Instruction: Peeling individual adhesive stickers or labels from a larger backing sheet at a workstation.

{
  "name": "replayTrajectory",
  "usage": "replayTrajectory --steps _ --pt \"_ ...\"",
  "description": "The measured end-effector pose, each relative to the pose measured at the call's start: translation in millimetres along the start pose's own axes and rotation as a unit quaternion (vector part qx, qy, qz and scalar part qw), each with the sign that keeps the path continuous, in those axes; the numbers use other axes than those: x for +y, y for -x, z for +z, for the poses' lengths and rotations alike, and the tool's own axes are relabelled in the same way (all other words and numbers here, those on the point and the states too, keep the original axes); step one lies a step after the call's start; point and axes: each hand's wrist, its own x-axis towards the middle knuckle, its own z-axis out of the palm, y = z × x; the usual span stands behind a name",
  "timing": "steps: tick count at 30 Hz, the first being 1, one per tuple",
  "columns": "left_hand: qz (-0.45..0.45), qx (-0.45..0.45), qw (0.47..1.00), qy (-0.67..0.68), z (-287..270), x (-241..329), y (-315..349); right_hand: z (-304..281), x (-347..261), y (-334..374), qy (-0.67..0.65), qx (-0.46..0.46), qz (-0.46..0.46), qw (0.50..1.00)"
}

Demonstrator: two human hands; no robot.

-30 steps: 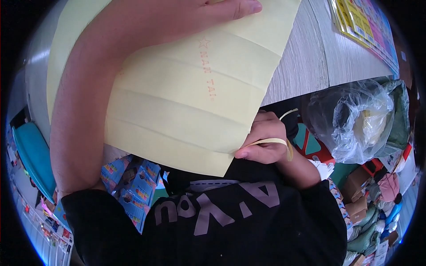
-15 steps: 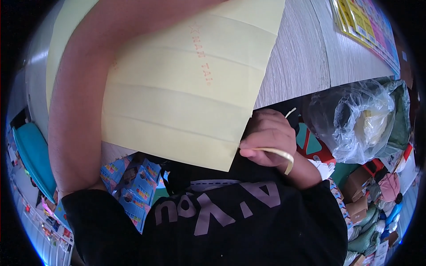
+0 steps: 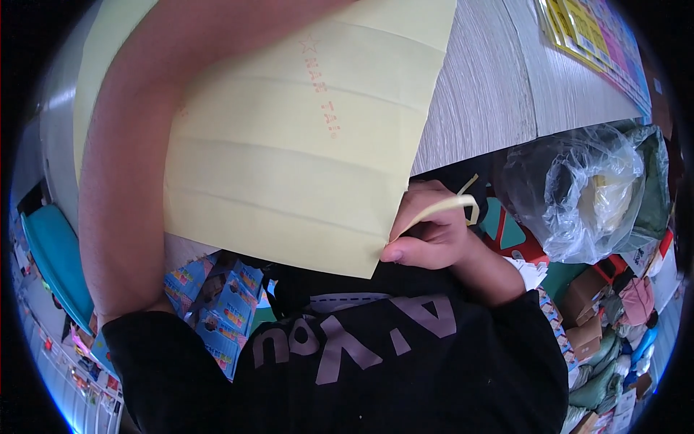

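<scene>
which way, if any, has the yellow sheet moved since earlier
Yes: against the grey table, the yellow sheet has shifted upward in view, its upper part also leftward.

Worn on my head, the left fisheye looks steeply down at close range, the yellow paper (image 3: 289,166) across the upper middle of the frame, my black shirt (image 3: 426,387) along the bottom.

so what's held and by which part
Right hand pinches a narrow yellow paper strip by the part beside the yellow sheet; left hand out of view.
</scene>
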Motion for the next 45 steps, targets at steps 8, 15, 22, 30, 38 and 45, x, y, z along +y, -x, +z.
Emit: replayTrajectory --steps 8,15,22,30,38,45 --pt "-0.012 -0.002 1.0 0.002 -7.0 2.9 3.5 5.8 1.9 -5.9 -0.025 0.018 -0.096 0.995" --pt "-0.005 -0.003 1.0 -0.008 -7.3 3.4 1.8 0.7 4.8 0.9 -0.017 -0.003 -0.071 0.997" --pt "-0.005 -0.001 1.0 0.002 -7.2 4.0 1.5 -0.8 2.8 1.8 -0.008 0.006 0.014 1.0" --pt "-0.003 -0.007 1.0 0.003 -10.1 4.6 1.2 7.8 6.6 4.3 -0.085 0.028 0.039 0.995" --pt "-0.009 -0.005 1.0 -0.005 -9.0 4.9 2.9 0.3 3.6 -0.8 -0.041 -0.025 -0.03 0.998" --pt "-0.019 -0.01 1.0 0.017 -12.6 3.8 1.4 6.6 3.4 -5.3 -0.023 -0.01 -0.034 0.999"
